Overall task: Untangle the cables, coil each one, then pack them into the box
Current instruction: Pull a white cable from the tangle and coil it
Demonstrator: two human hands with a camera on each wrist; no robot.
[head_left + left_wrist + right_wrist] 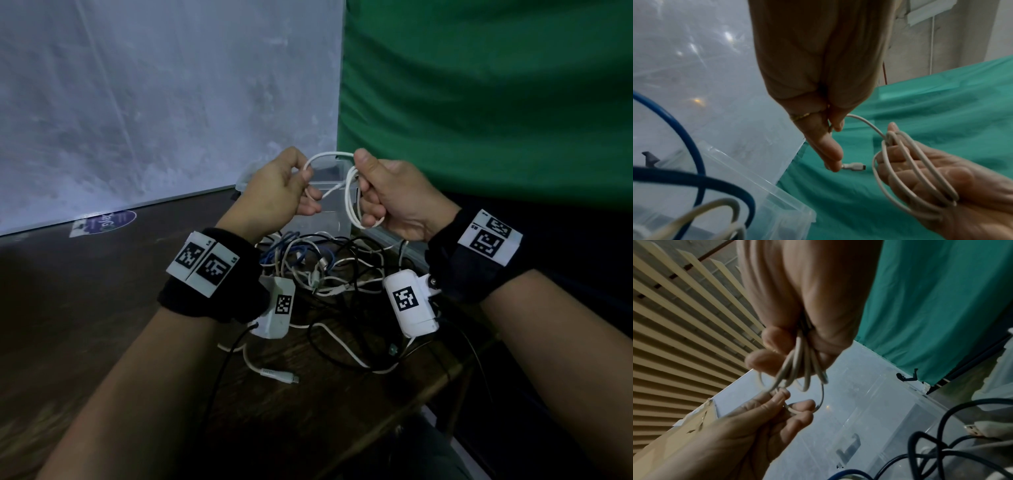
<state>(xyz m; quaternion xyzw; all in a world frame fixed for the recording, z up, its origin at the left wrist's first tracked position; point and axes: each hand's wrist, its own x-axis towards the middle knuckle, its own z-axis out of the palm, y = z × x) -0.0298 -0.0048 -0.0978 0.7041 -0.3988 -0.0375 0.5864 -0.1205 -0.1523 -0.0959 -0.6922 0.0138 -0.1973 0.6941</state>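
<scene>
Both hands hold one white cable above the clear plastic box. My right hand grips several coiled loops of it in its curled fingers. My left hand pinches the loose end, and the white plug sticks out past its fingertips toward the coil. A tangle of white, black and blue cables lies on the dark wooden table just below the wrists, in front of the box.
A white panel stands behind the table at the left, a green cloth at the right. A round sticker lies at the table's back left. A loose white plug end lies near the front; the table edge runs at the right.
</scene>
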